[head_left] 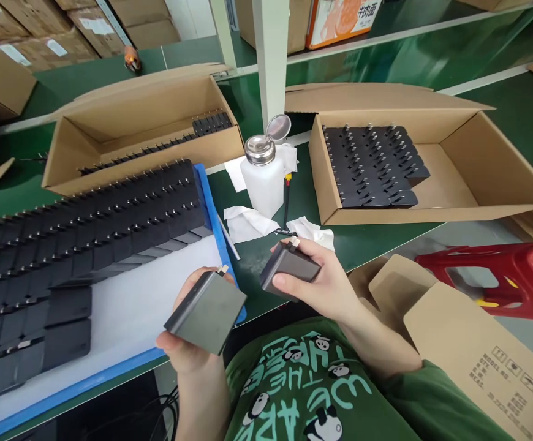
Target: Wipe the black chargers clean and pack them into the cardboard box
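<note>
My left hand [186, 352] is closed around a flat dark grey block [209, 309] with a small metal connector at its top end. In my right hand [328, 282] is a similar dark block [289, 266], its connector pointing up, with my thumb across its face. The two blocks are held apart, over the near edge of the green table [257, 260]. To the left, rows of black blocks with metal prongs [124, 214] stand on a blue-edged white tray [156, 288]. Similar black pieces [370, 165] fill part of the right cardboard box [454, 214].
A white pump bottle [264, 184] with its lid up stands mid-table among crumpled wipes [248, 223]. Behind the tray is another open box [142, 122]. A white post [271, 61] rises behind the bottle. A red plastic stool [524, 275] and open carton [478, 355] are at right.
</note>
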Motion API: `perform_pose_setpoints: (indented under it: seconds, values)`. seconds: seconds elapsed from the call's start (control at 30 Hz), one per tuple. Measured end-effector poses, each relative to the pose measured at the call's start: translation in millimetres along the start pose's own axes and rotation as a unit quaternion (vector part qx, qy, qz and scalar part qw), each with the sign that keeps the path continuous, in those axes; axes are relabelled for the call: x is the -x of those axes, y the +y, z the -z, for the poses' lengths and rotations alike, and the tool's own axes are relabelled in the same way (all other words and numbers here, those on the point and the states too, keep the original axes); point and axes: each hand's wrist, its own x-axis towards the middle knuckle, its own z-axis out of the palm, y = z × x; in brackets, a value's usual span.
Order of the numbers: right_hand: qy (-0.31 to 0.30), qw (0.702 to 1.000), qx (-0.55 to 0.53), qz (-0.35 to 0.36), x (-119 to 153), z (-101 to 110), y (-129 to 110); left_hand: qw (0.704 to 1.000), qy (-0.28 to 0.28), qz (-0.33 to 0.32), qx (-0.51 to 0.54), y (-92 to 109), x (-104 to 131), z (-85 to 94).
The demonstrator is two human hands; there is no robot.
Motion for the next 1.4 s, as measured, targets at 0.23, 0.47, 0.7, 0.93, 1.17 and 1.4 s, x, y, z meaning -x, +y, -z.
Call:
perform_pose_setpoints:
  seconds: [0.23, 0.47, 0.7, 0.93, 1.17, 1.4]
  values:
    - [-0.047, 0.989, -0.109, -0.093, -1, -6, 9, 1.000, 0.015, -0.019, 0.008, -1, 1, -2.4]
    - [-0.088, 0.969, -0.173, -0.155, -3, -4, 8, 0.997, 0.025, 0.032, 0.064, -3, 3, -3.9]
    - [-0.109, 0.983, -0.096, -0.115, -3, 5, 12, 0.997, -0.005, 0.039, 0.064, -1, 6, -11.7]
    - [-0.095, 0.984, -0.096, -0.118, -3, 19, 7, 0.999, 0.009, 0.011, 0.042, -4, 2, -10.2]
    - [-0.054, 0.995, -0.010, -0.081, -1, 32, 3, 0.999, 0.025, 0.018, 0.043, -2, -2, -7.6]
    - [-0.126, 0.991, -0.021, -0.046, 1, 29, 0, 0.995, 0.086, 0.033, 0.039, 0, -4, -0.1]
